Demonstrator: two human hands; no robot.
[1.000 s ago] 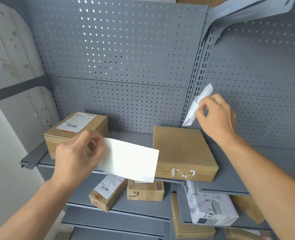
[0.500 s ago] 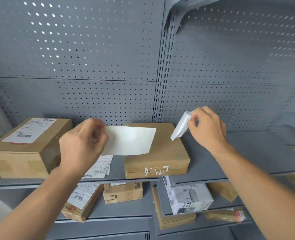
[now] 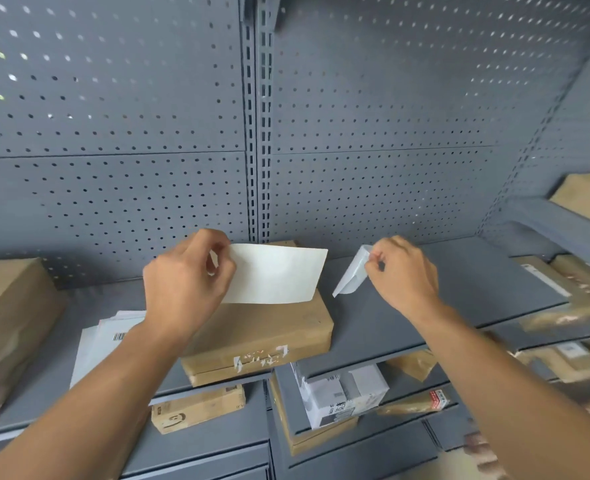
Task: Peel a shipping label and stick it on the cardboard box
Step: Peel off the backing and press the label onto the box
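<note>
My left hand pinches the left end of a blank white rectangular label, held flat above the back of a flat brown cardboard box. The box lies on the grey shelf and has torn white tape remnants on its front edge. My right hand grips a crumpled translucent backing sheet, held to the right of the box, above the bare shelf. The two pieces of paper are apart.
A taller brown box stands at the left. Loose printed labels lie between it and the flat box. Perforated grey panels form the back wall. Lower shelves hold several parcels; more boxes sit at the right.
The view has swung right and down. Both hands have dropped closer to the flat box, the label now over its back part. The backing sheet stays in my right hand.
</note>
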